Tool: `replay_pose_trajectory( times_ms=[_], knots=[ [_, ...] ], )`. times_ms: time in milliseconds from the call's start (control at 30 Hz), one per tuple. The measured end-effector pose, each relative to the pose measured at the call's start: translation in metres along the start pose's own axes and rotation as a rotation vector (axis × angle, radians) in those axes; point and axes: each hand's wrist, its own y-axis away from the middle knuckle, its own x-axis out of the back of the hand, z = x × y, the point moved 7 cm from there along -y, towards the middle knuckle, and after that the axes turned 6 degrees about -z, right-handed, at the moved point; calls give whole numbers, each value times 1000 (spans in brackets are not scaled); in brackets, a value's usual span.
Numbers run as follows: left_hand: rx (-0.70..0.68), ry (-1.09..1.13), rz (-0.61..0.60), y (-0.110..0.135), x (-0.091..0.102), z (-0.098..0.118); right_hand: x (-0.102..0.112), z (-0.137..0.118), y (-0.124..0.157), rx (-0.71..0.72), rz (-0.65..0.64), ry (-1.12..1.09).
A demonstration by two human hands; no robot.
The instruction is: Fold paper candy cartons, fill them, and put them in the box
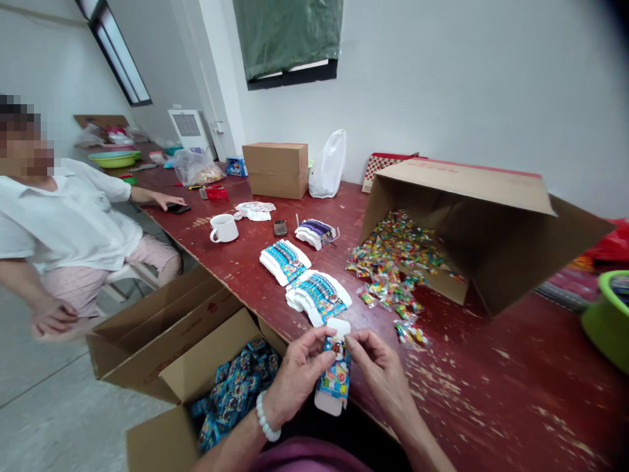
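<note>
Both my hands hold one small blue printed carton (335, 383) upright over the near edge of the red table (491, 367). My left hand (295, 377), with a white bead bracelet at the wrist, pinches its left side near the top. My right hand (381, 373) pinches the right side by the white top flap. Just beyond lie two fanned stacks of flat blue cartons (319, 296) (285, 261) and a purple stack (317, 233). A few loose candy packets (411, 333) lie right of my hands.
A big cardboard box (491, 229) lies on its side, spilling colourful candy packets (393, 262). An open box (196, 367) of filled blue cartons stands on the floor at left. A seated person in a white shirt (63, 223) is at far left. White mug (225, 228), closed box (276, 169), green basin (609, 318).
</note>
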Motion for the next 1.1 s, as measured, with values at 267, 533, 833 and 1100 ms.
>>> replay_pose_trajectory(
  times_ms=[267, 533, 833, 1100],
  knots=[
    [14, -240, 37, -3, 4, 7, -1, 4, -6, -90, -60, 14],
    [15, -324, 29, 1, 5, 7, -4, 4, -3, -33, -169, 229],
    [-36, -157, 97, 3, 2, 15, -10, -2, -4, -69, -124, -82],
    [372, 338, -122, 8, -18, -24, -12, -13, 3, -67, -129, 15]
  ],
)
